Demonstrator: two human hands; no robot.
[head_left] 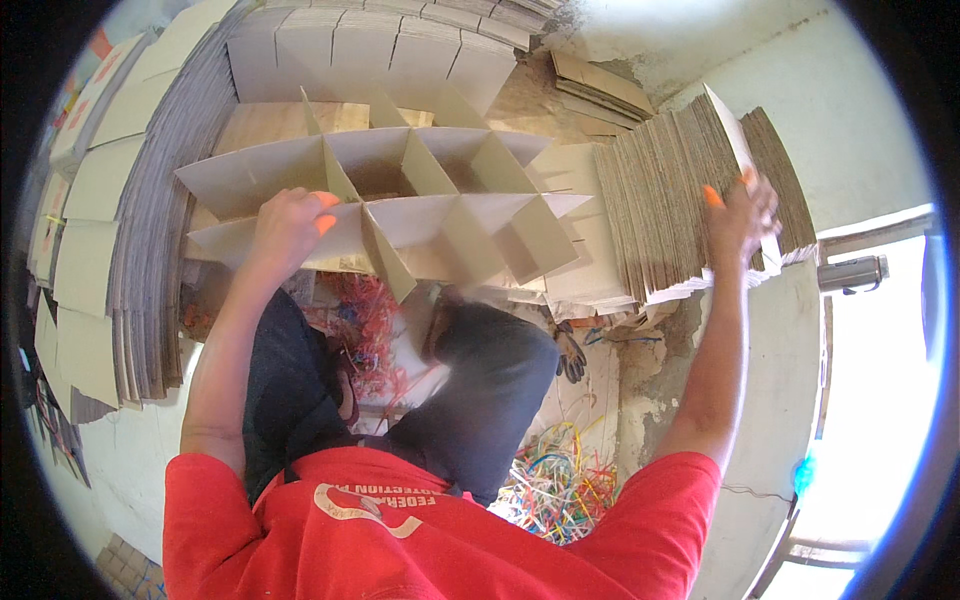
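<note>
A partition grid of interlocked cardboard strips (pixel 440 215) stands in front of me, its cells open at the top. My left hand (pixel 288 232), with orange coverings on its fingertips, pinches the near long strip at its left part, by a cross strip. Far to the right, my right hand (pixel 742 218) is closed on a pale cardboard strip (pixel 733 130), which stands on edge and tilts within a row of upright strips (pixel 660 190). Orange coverings show on that hand's fingertips too. Part of the strip is hidden behind its fingers.
Tall stacks of cardboard strips (pixel 160 190) rise at the left, with another row of cardboard (pixel 370 50) at the back. Flat cardboard pieces (pixel 600 90) lie behind on the right. Coloured plastic straps (pixel 560 480) and a dark glove (pixel 571 355) lie below, near my legs.
</note>
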